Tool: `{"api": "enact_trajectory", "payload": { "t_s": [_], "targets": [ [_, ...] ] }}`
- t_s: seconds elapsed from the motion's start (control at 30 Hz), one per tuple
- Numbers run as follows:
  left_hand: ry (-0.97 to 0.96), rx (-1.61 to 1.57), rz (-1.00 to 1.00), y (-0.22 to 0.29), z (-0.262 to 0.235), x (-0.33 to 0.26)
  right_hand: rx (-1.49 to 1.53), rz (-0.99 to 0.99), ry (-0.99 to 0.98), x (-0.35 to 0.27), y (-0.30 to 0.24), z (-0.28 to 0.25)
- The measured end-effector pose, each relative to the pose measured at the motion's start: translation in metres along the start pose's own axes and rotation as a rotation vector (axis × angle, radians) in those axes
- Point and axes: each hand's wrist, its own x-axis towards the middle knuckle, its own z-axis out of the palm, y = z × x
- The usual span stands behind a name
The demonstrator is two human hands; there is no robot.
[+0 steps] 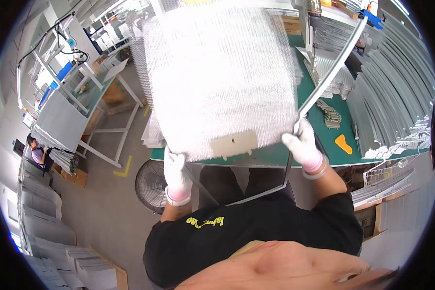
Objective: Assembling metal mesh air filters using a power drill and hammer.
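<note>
A large white mesh panel point(222, 87) with a ribbed surface is held up in front of me, tilted over the bench. Fixed at its near edge is a beige rectangular plate point(234, 145). My left hand point(177, 174), in a white glove, grips the panel's near left corner. At the near right corner my gloved right hand point(303, 146) is closed around the edge, with a thin metal frame strip point(331, 70) passing by it. That strip runs up to the far right; a bent lower part hangs below the panel toward my lap. Fingers behind the panel are hidden.
A green-topped bench point(324, 140) carries a yellow scraper point(343, 144), stacked small metal plates point(329, 115) and a drill point(314, 14). Long metal strips point(396, 87) stand at right. A floor fan point(152, 186) is low left. Another person point(37, 151) sits far left near a second table point(101, 96).
</note>
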Motion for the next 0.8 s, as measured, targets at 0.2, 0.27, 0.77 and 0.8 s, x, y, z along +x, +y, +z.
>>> {"api": "enact_trajectory", "payload": {
  "t_s": [0.2,0.27,0.77,0.8],
  "targets": [
    [-0.304,0.23,0.381,-0.016,0.024,0.099,-0.26,-0.254,0.329,0.076,-0.013,-0.008],
    [-0.354,0.087,0.378,-0.028,0.054,0.111,-0.239,-0.273,0.386,0.087,-0.011,-0.013],
    [-0.338,0.307,0.291,-0.071,0.052,0.098,-0.236,-0.213,0.436,0.072,0.018,-0.029],
    [-0.334,0.305,0.324,-0.077,0.045,0.1,-0.25,-0.19,0.404,0.072,0.023,-0.032]
  ]
}}
